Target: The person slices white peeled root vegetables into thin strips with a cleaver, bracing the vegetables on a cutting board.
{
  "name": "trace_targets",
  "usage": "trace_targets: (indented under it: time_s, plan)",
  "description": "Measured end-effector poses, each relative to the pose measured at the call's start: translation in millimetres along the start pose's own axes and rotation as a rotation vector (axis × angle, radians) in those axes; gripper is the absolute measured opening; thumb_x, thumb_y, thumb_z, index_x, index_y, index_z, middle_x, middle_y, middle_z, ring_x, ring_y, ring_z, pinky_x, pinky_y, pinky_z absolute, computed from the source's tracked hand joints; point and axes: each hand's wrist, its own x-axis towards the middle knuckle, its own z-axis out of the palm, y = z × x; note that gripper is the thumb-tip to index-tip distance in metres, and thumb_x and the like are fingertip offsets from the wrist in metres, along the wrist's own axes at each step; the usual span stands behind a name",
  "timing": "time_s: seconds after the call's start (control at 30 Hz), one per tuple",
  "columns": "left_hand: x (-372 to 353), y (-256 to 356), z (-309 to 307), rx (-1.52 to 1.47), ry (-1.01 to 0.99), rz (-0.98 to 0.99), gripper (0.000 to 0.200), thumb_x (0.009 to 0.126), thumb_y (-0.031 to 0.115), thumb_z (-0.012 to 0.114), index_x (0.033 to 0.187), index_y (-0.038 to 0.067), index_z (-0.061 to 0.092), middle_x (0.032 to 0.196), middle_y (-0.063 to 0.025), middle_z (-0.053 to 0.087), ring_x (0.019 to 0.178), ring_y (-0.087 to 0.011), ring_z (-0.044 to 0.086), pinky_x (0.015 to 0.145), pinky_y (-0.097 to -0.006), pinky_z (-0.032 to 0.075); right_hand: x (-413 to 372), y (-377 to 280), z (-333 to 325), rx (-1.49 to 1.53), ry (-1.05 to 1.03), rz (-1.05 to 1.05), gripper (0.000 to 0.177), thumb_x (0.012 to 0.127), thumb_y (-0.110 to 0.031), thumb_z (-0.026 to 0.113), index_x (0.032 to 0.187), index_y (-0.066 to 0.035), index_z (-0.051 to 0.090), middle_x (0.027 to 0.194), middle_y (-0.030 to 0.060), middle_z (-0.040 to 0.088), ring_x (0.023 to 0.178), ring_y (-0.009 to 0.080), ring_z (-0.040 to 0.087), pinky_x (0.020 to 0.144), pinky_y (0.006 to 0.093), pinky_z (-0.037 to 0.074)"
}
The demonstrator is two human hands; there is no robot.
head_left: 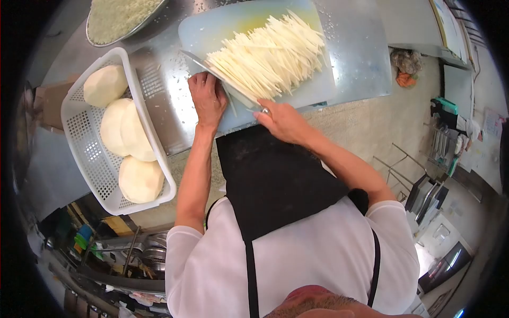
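My right hand [278,121] is closed round the handle of a knife [233,87], whose blade slants up and left across the cutting board [199,32]. Along the blade's right side lies a wide pile of thin pale strips [270,55]. My left hand [208,98] rests at the board's left edge, beside the blade, its fingers curled under; what is beneath them is hidden. A thin strip lies on the board just right of that hand.
A white perforated basket [166,175] with several peeled pale vegetables [140,179] stands at the left. A metal bowl [114,41] of finely chopped pale food is at the upper left. Small bits are scattered on the metal table [366,69].
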Motion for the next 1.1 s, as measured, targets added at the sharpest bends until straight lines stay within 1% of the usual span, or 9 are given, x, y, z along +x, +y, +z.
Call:
trace_targets:
  time_s: [0.17,0.23,0.47,0.53,0.57,0.63,0.93,1.03,1.1]
  plan:
    - [-6,-3,0,0.004,-0.007,0.040,0.025,0.076,-0.007,0.062,0.100,0.001,0.064,0.103,-0.0161,0.063,0.100,-0.0395,0.053,0.093,-0.0481,0.043,-20,-22,-16,0.090,-0.118,0.099,0.046,0.102,-0.032,0.061,0.127,0.005,0.063,0.095,0.0313,0.069,0.093,0.0493,0.067,0.082,0.0493,0.053]
    - [-3,-2,0,-0.001,-0.012,0.023,0.025,0.076,-0.007,0.062,0.100,0.001,0.064,0.102,-0.0160,0.063,0.100,-0.0395,0.053,0.093,-0.0481,0.043,-15,2,0,0.001,-0.007,-0.031,0.046,0.101,-0.033,0.061,0.127,0.005,0.063,0.097,0.0319,0.069,0.092,0.0489,0.067,0.083,0.0486,0.053]
    - [-3,0,11,0.029,0.008,0.039,0.025,0.075,-0.007,0.062,0.099,0.000,0.062,0.101,-0.0165,0.062,0.101,-0.0393,0.053,0.093,-0.0482,0.043,-8,12,-2,0.002,0.008,0.025,0.045,0.101,-0.033,0.061,0.126,0.004,0.064,0.101,0.0304,0.069,0.095,0.0470,0.067,0.085,0.0472,0.052]
    - [-5,2,9,0.040,-0.011,0.032,0.025,0.075,-0.006,0.062,0.099,0.000,0.062,0.101,-0.0166,0.062,0.101,-0.0391,0.053,0.093,-0.0483,0.043,-5,13,-4,0.064,0.034,-0.018,0.040,0.100,-0.038,0.060,0.110,0.000,0.067,0.092,0.0290,0.069,0.090,0.0489,0.066,0.079,0.0552,0.051]
    - [-4,3,8,0.048,-0.020,0.024,0.025,0.075,-0.006,0.063,0.099,0.000,0.062,0.101,-0.0167,0.062,0.102,-0.0390,0.053,0.093,-0.0484,0.042,-6,14,-3,0.058,0.029,-0.026,0.040,0.100,-0.038,0.060,0.110,0.000,0.067,0.092,0.0290,0.069,0.090,0.0489,0.066,0.079,0.0552,0.051]
    - [-9,2,7,0.020,-0.003,-0.010,0.025,0.076,-0.005,0.063,0.100,0.001,0.062,0.102,-0.0166,0.062,0.102,-0.0389,0.053,0.094,-0.0485,0.042,-5,13,0,0.057,0.051,-0.039,0.041,0.101,-0.033,0.060,0.118,0.004,0.065,0.092,0.0288,0.068,0.086,0.0451,0.065,0.079,0.0464,0.050]
    - [-9,5,9,0.093,0.020,-0.032,0.026,0.075,-0.003,0.064,0.101,0.002,0.065,0.104,-0.0159,0.063,0.104,-0.0387,0.053,0.094,-0.0481,0.043,-25,-17,-25,0.062,-0.112,0.138,0.043,0.103,-0.034,0.058,0.121,0.004,0.064,0.087,0.0282,0.068,0.083,0.0449,0.065,0.078,0.0451,0.050]
    - [-8,2,7,0.074,0.007,-0.042,0.028,0.074,-0.005,0.064,0.101,0.002,0.066,0.104,-0.0158,0.063,0.104,-0.0388,0.053,0.094,-0.0478,0.043,-7,5,8,0.048,0.024,-0.039,0.045,0.103,-0.035,0.058,0.122,0.005,0.064,0.087,0.0274,0.068,0.081,0.0419,0.066,0.079,0.0448,0.051]
    - [-8,1,3,0.060,0.007,-0.027,0.029,0.074,-0.007,0.063,0.101,0.002,0.065,0.103,-0.0158,0.063,0.103,-0.0388,0.053,0.094,-0.0475,0.043,-3,6,9,0.072,0.003,-0.013,0.045,0.103,-0.035,0.058,0.122,0.005,0.064,0.089,0.0271,0.069,0.082,0.0414,0.066,0.079,0.0439,0.051]
